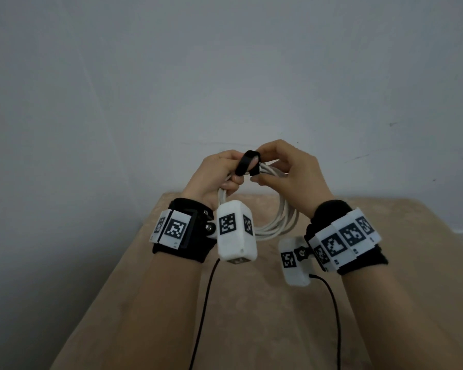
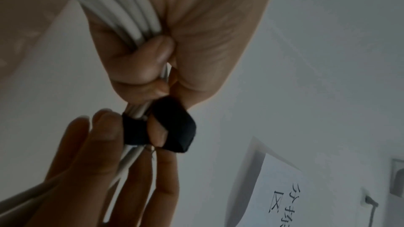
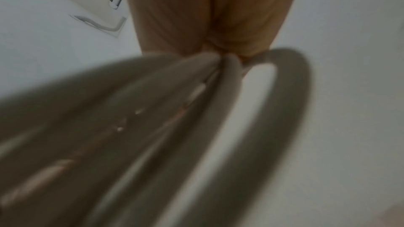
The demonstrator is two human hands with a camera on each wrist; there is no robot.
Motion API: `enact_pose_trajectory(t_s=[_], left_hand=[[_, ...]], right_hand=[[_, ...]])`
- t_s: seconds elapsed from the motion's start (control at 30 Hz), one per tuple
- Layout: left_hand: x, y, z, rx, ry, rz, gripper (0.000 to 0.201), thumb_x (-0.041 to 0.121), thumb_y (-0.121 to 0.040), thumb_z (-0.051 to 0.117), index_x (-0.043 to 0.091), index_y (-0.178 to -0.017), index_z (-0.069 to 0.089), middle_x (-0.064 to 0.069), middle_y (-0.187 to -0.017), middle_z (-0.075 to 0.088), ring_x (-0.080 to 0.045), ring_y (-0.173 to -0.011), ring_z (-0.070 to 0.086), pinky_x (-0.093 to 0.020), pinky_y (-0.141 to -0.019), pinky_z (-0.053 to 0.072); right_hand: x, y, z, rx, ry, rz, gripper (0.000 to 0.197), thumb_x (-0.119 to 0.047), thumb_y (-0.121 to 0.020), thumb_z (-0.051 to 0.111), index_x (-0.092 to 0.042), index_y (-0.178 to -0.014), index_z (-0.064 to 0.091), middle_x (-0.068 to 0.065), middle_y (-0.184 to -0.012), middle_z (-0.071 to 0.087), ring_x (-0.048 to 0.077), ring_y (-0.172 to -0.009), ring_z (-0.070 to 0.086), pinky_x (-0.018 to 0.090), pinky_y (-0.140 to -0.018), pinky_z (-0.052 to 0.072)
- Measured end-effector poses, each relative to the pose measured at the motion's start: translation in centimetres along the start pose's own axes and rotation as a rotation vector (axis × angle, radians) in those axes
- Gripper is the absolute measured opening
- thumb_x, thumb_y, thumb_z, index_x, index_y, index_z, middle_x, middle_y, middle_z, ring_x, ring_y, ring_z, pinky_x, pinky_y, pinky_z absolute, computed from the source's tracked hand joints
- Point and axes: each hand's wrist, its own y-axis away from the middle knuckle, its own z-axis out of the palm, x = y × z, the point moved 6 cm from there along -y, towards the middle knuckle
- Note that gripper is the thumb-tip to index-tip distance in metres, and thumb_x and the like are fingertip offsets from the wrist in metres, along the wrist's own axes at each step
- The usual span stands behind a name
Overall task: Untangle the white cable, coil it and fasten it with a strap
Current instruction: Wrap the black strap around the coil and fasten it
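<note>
The white cable [image 1: 284, 222] hangs as a round coil of several loops above the beige table [image 1: 251, 316]. My left hand [image 1: 219, 172] grips the top of the coil, its fingers [image 2: 140, 61] curled round the bundled strands [image 2: 131, 15]. A black strap [image 1: 247, 162] wraps the bundle just beside that grip; in the left wrist view the strap [image 2: 174, 127] loops partly round the strands, one end standing off. My right hand [image 1: 281, 169] pinches the strap against the cable with thumb and fingertips [image 2: 104, 127]. The right wrist view is filled by blurred cable loops [image 3: 153, 127].
The table stands against a plain grey-white wall [image 1: 225, 76]. Two thin black wires [image 1: 206, 303] run down from my wrist cameras over the tabletop. A paper sign [image 2: 295, 196] and a wall fitting [image 2: 396, 179] show on the wall in the left wrist view.
</note>
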Motion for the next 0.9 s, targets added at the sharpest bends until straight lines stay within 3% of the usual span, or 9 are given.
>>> enact_pose_trajectory(t_s=[0.13, 0.23, 0.37, 0.5, 0.77, 0.9], left_hand=[[-0.4, -0.2, 0.1, -0.067, 0.061, -0.060, 0.017, 0.002, -0.089, 0.057, 0.009, -0.077, 0.050, -0.003, -0.066, 0.045, -0.001, -0.035, 0.032, -0.010, -0.028, 0.019], [-0.5, -0.1, 0.2, -0.080, 0.040, -0.056, 0.017, 0.002, -0.091, 0.055, 0.011, -0.078, 0.048, -0.003, -0.068, 0.044, -0.001, -0.035, 0.033, -0.009, -0.028, 0.020], [-0.3, 0.1, 0.4, -0.112, 0.011, -0.020, 0.021, 0.001, -0.093, 0.052, 0.013, -0.076, 0.047, -0.003, -0.071, 0.043, -0.001, -0.037, 0.031, -0.009, -0.030, 0.018], [-0.3, 0.1, 0.8, -0.160, 0.014, 0.001, 0.026, 0.000, -0.093, 0.051, 0.013, -0.071, 0.046, -0.007, -0.084, 0.043, -0.001, -0.038, 0.031, -0.009, -0.030, 0.018], [0.3, 0.7, 1.2, -0.181, -0.029, 0.055, 0.025, -0.012, -0.091, 0.041, 0.007, -0.081, 0.054, -0.003, -0.058, 0.046, -0.004, -0.041, 0.033, -0.010, -0.030, 0.021], [0.4, 0.8, 1.3, -0.185, 0.040, 0.044, 0.020, -0.008, -0.093, 0.043, 0.005, -0.085, 0.056, -0.005, -0.064, 0.049, -0.003, -0.040, 0.040, -0.009, -0.031, 0.025]], right_hand=[[0.1, 0.1, 0.1, 0.001, -0.205, 0.023, 0.025, -0.002, -0.074, 0.077, -0.016, -0.094, 0.069, 0.001, -0.089, 0.072, 0.019, -0.074, 0.070, 0.024, -0.063, 0.057], [0.8, 0.1, 0.2, -0.002, -0.331, 0.103, 0.020, -0.001, -0.077, 0.075, -0.012, -0.093, 0.071, 0.008, -0.093, 0.071, 0.019, -0.073, 0.070, 0.026, -0.065, 0.057], [1.4, 0.1, 0.5, 0.014, -0.468, 0.175, 0.020, 0.001, -0.076, 0.075, -0.012, -0.091, 0.072, 0.017, -0.101, 0.066, 0.023, -0.084, 0.068, 0.031, -0.074, 0.058], [1.7, 0.1, 0.3, 0.010, -0.552, 0.222, 0.024, 0.006, -0.074, 0.073, -0.013, -0.088, 0.072, 0.015, -0.099, 0.063, 0.025, -0.085, 0.067, 0.030, -0.075, 0.058], [1.5, 0.0, -0.1, 0.012, -0.670, 0.253, 0.023, 0.013, -0.076, 0.066, -0.006, -0.089, 0.069, 0.004, -0.081, 0.068, 0.020, -0.074, 0.069, 0.026, -0.068, 0.058], [1.3, 0.1, -0.1, 0.022, -0.713, 0.255, 0.020, 0.013, -0.077, 0.064, -0.006, -0.081, 0.069, 0.010, -0.080, 0.069, 0.020, -0.071, 0.070, 0.026, -0.066, 0.058]])
